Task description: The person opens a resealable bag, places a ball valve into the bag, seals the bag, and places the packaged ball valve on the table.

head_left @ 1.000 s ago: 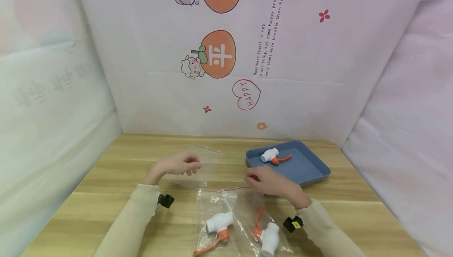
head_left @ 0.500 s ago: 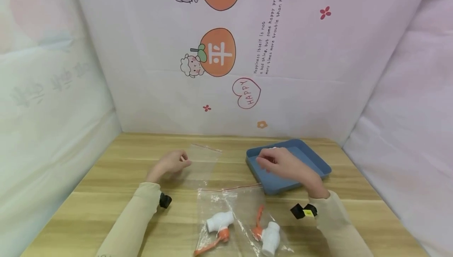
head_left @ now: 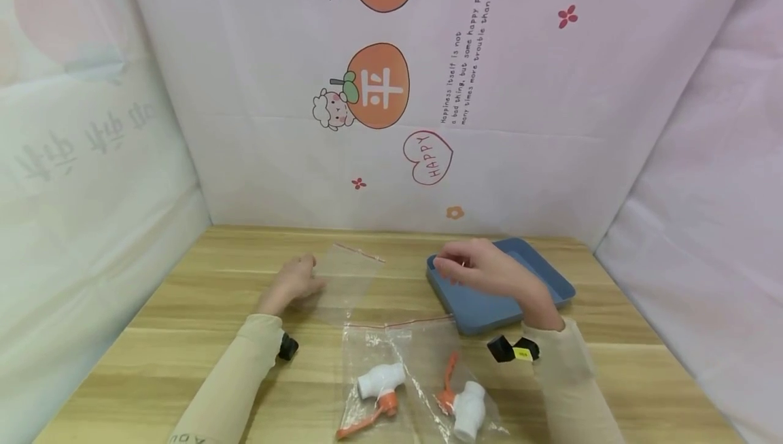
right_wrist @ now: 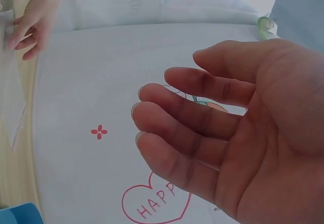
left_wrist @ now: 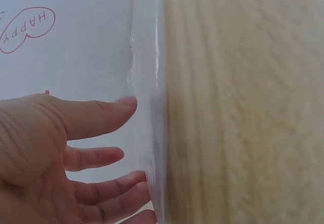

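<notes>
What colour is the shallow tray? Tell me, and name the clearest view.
The shallow tray is blue; it shows best in the head view.

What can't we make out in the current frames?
Head view: part of the tray's inside, hidden behind the right hand.
Head view: left filled bag's lower end, cut off by the bottom edge.
Left wrist view: exact contact between left hand and empty bag, blurred clear film.
Head view: yellow label's text, too small.

Left hand (head_left: 293, 283) at clear bag (head_left: 349, 281), right hand (head_left: 483, 268) over blue tray (head_left: 489, 311), two bagged valves (head_left: 382, 381)
</notes>
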{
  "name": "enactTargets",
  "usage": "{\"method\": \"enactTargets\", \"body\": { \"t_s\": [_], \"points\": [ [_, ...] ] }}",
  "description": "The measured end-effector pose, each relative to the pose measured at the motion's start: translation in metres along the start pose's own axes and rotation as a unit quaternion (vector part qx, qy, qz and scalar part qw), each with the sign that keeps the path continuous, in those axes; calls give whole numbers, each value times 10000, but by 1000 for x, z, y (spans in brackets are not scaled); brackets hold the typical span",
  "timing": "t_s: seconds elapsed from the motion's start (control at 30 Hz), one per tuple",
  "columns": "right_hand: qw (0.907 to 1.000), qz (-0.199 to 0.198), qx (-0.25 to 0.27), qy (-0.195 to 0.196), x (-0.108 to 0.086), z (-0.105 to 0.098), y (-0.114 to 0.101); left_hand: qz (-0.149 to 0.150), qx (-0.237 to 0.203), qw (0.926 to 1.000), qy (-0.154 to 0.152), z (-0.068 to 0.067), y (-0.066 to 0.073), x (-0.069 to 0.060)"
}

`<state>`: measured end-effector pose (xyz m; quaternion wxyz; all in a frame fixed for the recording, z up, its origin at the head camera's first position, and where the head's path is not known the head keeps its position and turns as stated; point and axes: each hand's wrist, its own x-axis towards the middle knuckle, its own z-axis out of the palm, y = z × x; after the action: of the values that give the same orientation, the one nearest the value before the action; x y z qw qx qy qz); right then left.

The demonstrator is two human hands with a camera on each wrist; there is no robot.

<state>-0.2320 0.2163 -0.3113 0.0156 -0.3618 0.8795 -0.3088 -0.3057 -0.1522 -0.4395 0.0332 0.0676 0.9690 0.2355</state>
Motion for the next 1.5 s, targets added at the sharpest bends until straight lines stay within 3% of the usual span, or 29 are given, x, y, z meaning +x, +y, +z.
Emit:
{"method": "enactTargets", "body": {
  "t_s": [0.17,0.4,0.5,0.73,0.87,1.07,1.33,1.5],
  "points": [
    [9999,68,125,-53,0,4,5,61,169,9998,-39,1,-4,0],
    [9997,215,63,81,-6,1,5,-140,117,9982,-568,-1,-5,-4],
    [9998,201,42,58,-7,-1,4,-157,44,9978,-638,-3,-2,-6],
    [9999,128,-6,-42,-3,0,5,214,-166,9996,-61,-14,8,-9],
    [9998,143,16,-136,2,3,6,522,-402,9978,101,-23,20,-13],
    [9995,108,-78,-277,9,10,8,1171,-171,9920,450,-39,42,-22],
    [9994,215,-278,-18,12,17,13,1557,-157,9850,723,-54,70,-42],
    [9986,301,-321,286,11,17,13,2141,-105,9724,922,-61,85,-58]
  ]
}}
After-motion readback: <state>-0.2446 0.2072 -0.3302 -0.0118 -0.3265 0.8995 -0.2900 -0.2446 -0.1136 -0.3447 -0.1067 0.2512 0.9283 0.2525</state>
